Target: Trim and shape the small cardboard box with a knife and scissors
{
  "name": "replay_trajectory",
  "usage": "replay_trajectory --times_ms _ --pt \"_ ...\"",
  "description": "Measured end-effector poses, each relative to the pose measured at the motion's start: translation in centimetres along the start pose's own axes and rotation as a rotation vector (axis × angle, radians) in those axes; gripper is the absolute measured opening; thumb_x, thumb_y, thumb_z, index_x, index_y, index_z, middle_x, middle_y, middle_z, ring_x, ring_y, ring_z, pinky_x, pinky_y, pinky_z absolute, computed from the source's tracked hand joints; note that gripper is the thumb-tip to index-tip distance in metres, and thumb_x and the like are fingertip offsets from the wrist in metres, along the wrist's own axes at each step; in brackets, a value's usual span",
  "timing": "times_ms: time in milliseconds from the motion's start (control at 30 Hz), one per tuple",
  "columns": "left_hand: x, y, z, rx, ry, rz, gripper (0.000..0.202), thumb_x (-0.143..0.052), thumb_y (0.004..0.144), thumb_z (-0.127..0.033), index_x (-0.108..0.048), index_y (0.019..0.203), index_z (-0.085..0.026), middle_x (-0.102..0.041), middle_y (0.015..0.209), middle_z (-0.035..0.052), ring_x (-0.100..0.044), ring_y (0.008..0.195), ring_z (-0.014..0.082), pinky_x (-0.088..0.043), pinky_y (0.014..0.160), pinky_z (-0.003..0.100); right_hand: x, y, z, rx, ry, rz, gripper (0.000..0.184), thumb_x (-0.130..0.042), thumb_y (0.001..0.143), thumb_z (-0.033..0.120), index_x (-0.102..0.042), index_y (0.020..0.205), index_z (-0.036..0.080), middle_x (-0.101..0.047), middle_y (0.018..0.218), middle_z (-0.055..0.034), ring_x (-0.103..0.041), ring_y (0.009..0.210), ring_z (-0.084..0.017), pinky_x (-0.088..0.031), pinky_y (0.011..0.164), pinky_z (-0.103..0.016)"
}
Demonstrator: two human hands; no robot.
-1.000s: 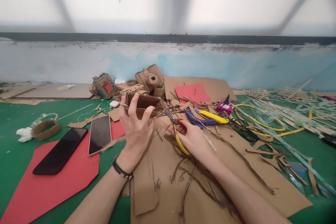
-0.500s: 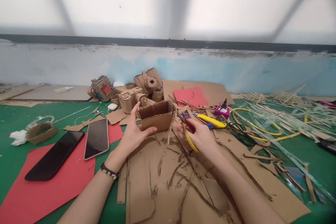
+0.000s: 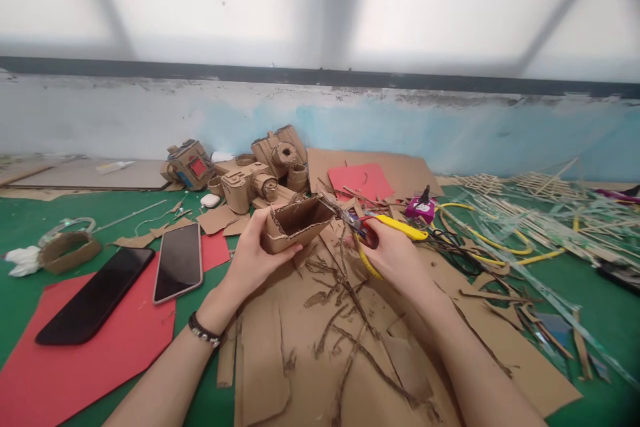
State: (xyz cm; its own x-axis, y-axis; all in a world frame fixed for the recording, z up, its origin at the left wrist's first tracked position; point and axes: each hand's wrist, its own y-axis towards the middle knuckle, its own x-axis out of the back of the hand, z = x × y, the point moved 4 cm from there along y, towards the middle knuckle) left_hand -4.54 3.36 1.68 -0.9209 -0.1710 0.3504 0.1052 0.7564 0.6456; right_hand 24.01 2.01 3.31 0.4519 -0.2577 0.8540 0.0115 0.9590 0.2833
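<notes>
My left hand [image 3: 255, 243] is closed around the left end of a small open-topped cardboard box [image 3: 296, 238], thumb on its near wall and the fingers behind it. The box is tilted above the cardboard sheet. In my right hand [image 3: 395, 250] is a pair of pliers [image 3: 351, 220] with red and yellow handles. Their metal jaws are at the box's right rim; whether they grip its edge I cannot make out. Thin torn cardboard strips [image 3: 345, 280] hang and lie just below the jaws. Beyond my right hand lies a yellow-handled tool [image 3: 405, 227], partly hidden.
A big cardboard sheet [image 3: 270, 353] with scraps lies in front of me. Two phones [image 3: 179, 263] rest by red paper [image 3: 120, 360] on the left. Cardboard camera models [image 3: 240, 187] stand behind. On the right are a purple object [image 3: 421, 209], yellow tubing [image 3: 505, 240] and bundled sticks [image 3: 545, 213].
The box has tilted in my left hand. My right hand has turned the pliers up and brought their jaws to the box's right rim. The view has shifted slightly.
</notes>
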Motion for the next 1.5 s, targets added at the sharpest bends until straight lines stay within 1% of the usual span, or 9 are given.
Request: replay_trajectory --times_ms 200,433,600,800,1033,1167,1267,1400,1500 --pt "0.5 -0.1 -0.2 0.099 -0.060 0.021 0.066 -0.089 0.084 -0.046 -0.061 0.140 -0.028 -0.075 0.135 0.0101 -0.072 0.125 0.0379 -0.061 0.108 0.053 0.6 -0.1 0.1 0.007 -0.030 0.036 0.045 -0.060 0.093 0.069 -0.056 0.081 0.026 -0.068 0.077 -0.0035 -0.054 0.067 -0.021 -0.035 0.062 -0.031" --pt "0.8 0.0 0.1 0.071 -0.044 0.033 0.067 -0.091 0.083 -0.046 -0.063 0.140 -0.027 -0.075 0.137 0.0108 -0.072 0.127 0.0363 -0.059 0.111 0.054 0.7 -0.1 0.0 -0.010 -0.041 0.077 0.050 -0.059 0.092 0.074 -0.057 0.079 0.026 -0.068 0.075 -0.0034 -0.055 0.065 -0.021 -0.033 0.061 -0.031" --pt "1.0 0.3 0.1 0.044 -0.037 0.049 0.065 -0.091 0.082 -0.045 -0.064 0.139 -0.028 -0.076 0.134 0.0100 -0.074 0.124 0.0356 -0.060 0.111 0.054 0.8 0.0 -0.3 -0.018 -0.166 0.037 0.053 -0.056 0.093 0.076 -0.060 0.079 0.026 -0.070 0.076 -0.0054 -0.058 0.068 -0.023 -0.031 0.061 -0.031" --pt "1.5 0.3 0.3 0.056 -0.058 0.052 0.067 -0.092 0.082 -0.048 -0.065 0.140 -0.028 -0.076 0.133 0.0098 -0.075 0.121 0.0346 -0.061 0.110 0.053 1.3 -0.2 -0.4 0.053 -0.314 -0.035 0.044 -0.056 0.097 0.065 -0.072 0.089 0.025 -0.075 0.084 -0.0092 -0.063 0.072 -0.025 -0.026 0.063 -0.032" --pt "2.2 0.7 -0.4 0.087 -0.076 0.174 0.070 -0.093 0.080 -0.049 -0.066 0.140 -0.025 -0.079 0.130 0.0106 -0.076 0.122 0.0338 -0.060 0.113 0.051 1.4 -0.3 0.0 0.104 -0.293 0.057 0.038 -0.056 0.100 0.060 -0.065 0.087 0.025 -0.074 0.084 -0.0067 -0.064 0.074 -0.024 -0.030 0.062 -0.031" --pt "2.9 1.1 -1.1 0.139 -0.133 0.204 0.069 -0.095 0.077 -0.046 -0.068 0.137 -0.023 -0.081 0.128 0.0101 -0.078 0.119 0.0332 -0.065 0.104 0.044 1.8 0.1 -0.9 0.112 -0.390 0.054 0.033 -0.063 0.097 0.058 -0.072 0.096 0.026 -0.078 0.090 -0.0091 -0.069 0.079 -0.028 -0.030 0.064 -0.032" --pt "3.6 1.5 -1.3 0.178 -0.185 0.210 0.069 -0.095 0.076 -0.042 -0.068 0.137 -0.025 -0.081 0.130 0.0104 -0.081 0.112 0.0327 -0.070 0.091 0.040 1.7 0.3 -1.2 0.143 -0.402 0.072 0.035 -0.064 0.097 0.061 -0.073 0.096 0.027 -0.077 0.084 -0.0087 -0.068 0.074 -0.028 -0.029 0.063 -0.033" --pt "4.4 1.6 -1.2 0.228 -0.214 0.288 0.062 -0.095 0.075 -0.040 -0.072 0.131 -0.025 -0.084 0.120 0.0101 -0.083 0.099 0.0317 -0.071 0.078 0.037 1.4 0.1 -0.3 0.226 -0.275 0.066 0.033 -0.065 0.097 0.058 -0.070 0.094 0.025 -0.073 0.084 -0.0069 -0.065 0.073 -0.025 -0.035 0.064 -0.032" --pt "4.7 1.4 -1.0 0.257 -0.262 0.367 0.058 -0.095 0.076 -0.042 -0.074 0.126 -0.024 -0.085 0.112 0.0087 -0.084 0.097 0.0316 -0.070 0.076 0.037 1.3 0.0 0.3 0.300 -0.182 0.117 0.034 -0.063 0.098 0.057 -0.068 0.094 0.024 -0.072 0.085 -0.0069 -0.063 0.075 -0.024 -0.041 0.068 -0.032"
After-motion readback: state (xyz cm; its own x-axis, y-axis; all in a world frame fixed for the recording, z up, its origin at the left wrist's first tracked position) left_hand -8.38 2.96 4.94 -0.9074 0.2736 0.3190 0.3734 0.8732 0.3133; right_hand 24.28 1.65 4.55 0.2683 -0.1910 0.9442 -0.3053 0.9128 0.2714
